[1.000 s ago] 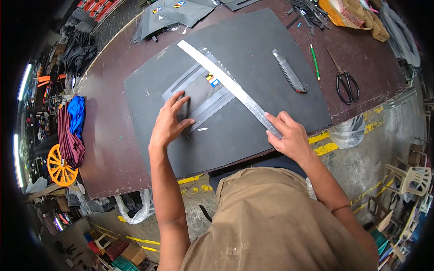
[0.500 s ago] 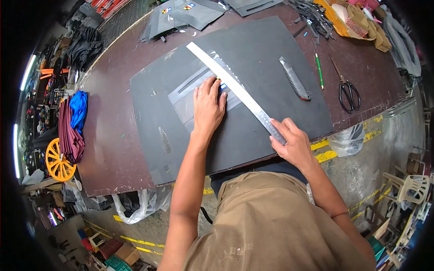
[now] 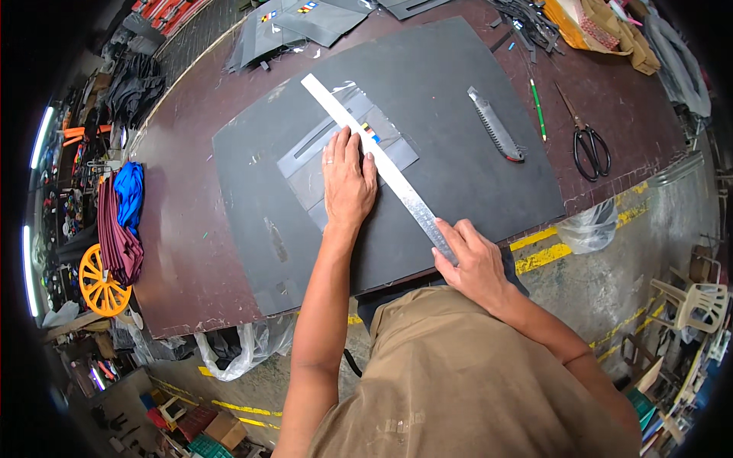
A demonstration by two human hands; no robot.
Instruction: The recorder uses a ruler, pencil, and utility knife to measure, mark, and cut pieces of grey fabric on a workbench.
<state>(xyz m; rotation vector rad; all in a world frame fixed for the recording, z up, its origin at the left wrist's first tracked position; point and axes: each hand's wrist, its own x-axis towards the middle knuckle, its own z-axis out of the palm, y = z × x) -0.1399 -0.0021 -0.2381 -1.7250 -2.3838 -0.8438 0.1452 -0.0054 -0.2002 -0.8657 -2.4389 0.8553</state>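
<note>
My right hand grips the near end of a long metal ruler, thumb on one side and fingers on the other. The ruler slants up and left across a grey fabric panel with a dark slot and a small coloured label. My left hand lies flat on the panel, fingers stretched out and their tips at the ruler's left edge. Under the panel is a large dark cutting mat. A grey box cutter rests on the mat, right of the ruler.
Beyond the mat's right edge lie a green pencil and black-handled scissors. More grey panels and dark strip scraps lie along the far side of the brown table. Blue and maroon cloth hangs at the left edge.
The ruler has shifted left over the panel, uncovering more of its right part and the label. My right hand moved left and nearer with it. My left hand has barely moved.
</note>
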